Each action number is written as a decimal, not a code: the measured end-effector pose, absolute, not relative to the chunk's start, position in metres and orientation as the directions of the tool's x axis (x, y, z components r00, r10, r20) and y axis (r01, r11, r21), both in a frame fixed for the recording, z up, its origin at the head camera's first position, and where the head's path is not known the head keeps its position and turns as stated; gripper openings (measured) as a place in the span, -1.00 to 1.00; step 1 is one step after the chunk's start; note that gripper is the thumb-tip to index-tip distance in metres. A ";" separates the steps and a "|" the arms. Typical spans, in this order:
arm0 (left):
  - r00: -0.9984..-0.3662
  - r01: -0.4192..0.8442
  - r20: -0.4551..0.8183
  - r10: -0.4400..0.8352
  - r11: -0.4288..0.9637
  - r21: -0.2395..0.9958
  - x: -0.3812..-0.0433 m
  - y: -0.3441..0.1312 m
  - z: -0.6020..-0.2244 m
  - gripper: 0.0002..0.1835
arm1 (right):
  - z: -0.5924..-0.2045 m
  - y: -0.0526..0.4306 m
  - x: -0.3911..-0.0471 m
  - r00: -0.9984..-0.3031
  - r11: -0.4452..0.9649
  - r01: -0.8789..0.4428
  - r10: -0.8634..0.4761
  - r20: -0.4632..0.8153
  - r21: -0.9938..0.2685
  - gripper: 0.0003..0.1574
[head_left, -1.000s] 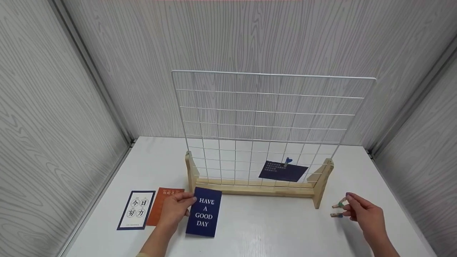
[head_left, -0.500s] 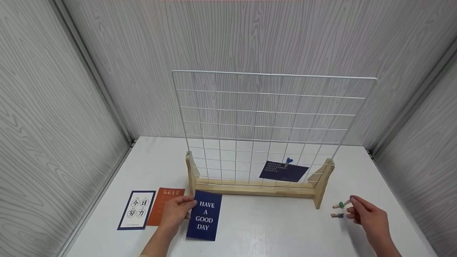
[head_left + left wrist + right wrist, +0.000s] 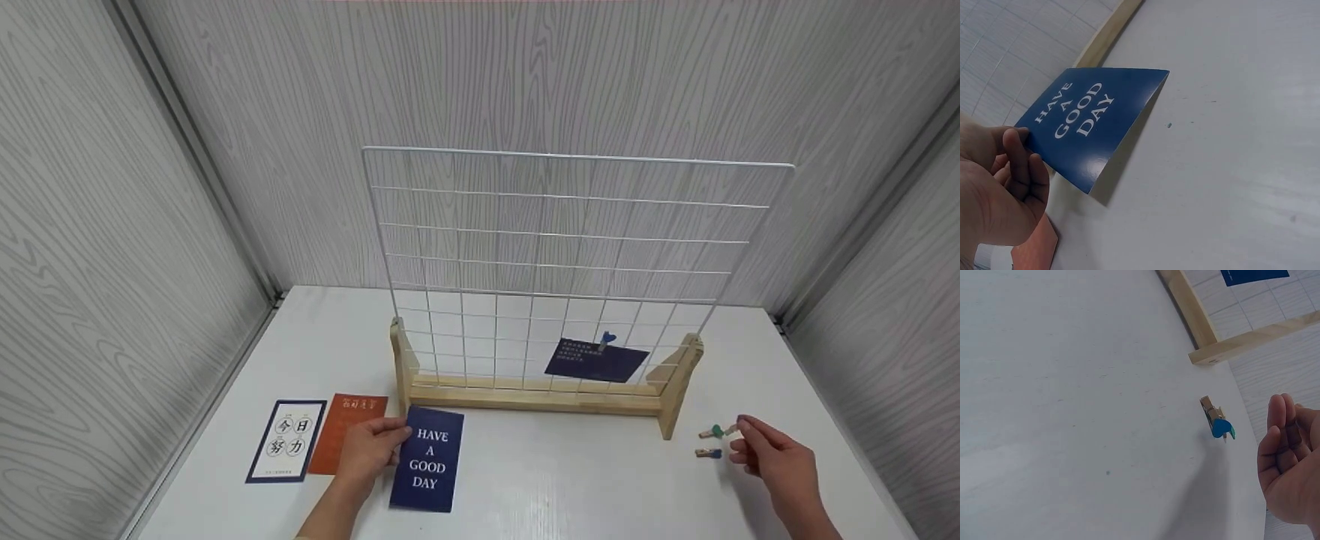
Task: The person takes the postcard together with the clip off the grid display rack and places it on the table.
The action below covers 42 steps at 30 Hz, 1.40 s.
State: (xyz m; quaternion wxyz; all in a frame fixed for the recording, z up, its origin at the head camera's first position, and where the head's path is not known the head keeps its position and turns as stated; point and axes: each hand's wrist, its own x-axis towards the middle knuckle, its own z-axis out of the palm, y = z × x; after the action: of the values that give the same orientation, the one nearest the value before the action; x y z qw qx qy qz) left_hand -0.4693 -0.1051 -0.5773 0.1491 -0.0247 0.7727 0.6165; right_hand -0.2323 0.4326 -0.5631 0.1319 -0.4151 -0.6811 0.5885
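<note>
My left hand (image 3: 371, 448) pinches the left edge of a dark blue card (image 3: 427, 459) printed "HAVE A GOOD DAY". In the left wrist view the card (image 3: 1092, 112) tilts above the white table, casting a shadow beneath. At the right, my right hand (image 3: 780, 461) pinches a small pale wooden clothespin (image 3: 733, 428) between thumb and index finger; the right wrist view hides those fingertips. Just left of it lie a green-topped clothespin (image 3: 710, 432) and one with a blue heart (image 3: 1221, 427). A white wire grid rack (image 3: 570, 225) stands behind both hands.
A dark card (image 3: 596, 361) hangs low on the grid under a blue-heart clothespin (image 3: 606, 340). An orange card (image 3: 330, 442) and a white card with a blue border (image 3: 286, 441) lie at left. Wooden feet (image 3: 681, 386) support the rack.
The left hand and its card have shifted slightly down, toward the near edge. The right hand has drawn a little right and down, its clothespin moving away from the green-topped one.
</note>
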 end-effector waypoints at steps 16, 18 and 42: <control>-0.950 -0.234 -0.276 0.146 0.251 0.939 -0.470 -0.106 -0.585 -0.69 | -0.571 0.437 -0.233 -0.605 -0.053 0.444 0.718 -0.343 -0.894 -0.27; -0.952 -0.225 -0.269 0.147 0.260 0.939 -0.470 -0.106 -0.587 -0.69 | -0.573 0.437 -0.234 -0.607 -0.060 0.436 0.717 -0.342 -0.898 -0.27; -0.945 -0.228 -0.291 0.151 0.333 0.915 -0.473 -0.103 -0.594 -0.67 | -0.596 0.450 -0.238 -0.550 -0.138 0.491 0.717 -0.429 -0.860 -0.30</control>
State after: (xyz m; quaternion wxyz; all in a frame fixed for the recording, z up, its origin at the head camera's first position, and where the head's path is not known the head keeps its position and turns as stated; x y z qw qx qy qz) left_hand -0.4726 -0.1035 -0.5944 0.1642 -0.0243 0.7996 0.5771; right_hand -0.2382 0.4500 -0.5964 0.0950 -0.4649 -0.6498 0.5938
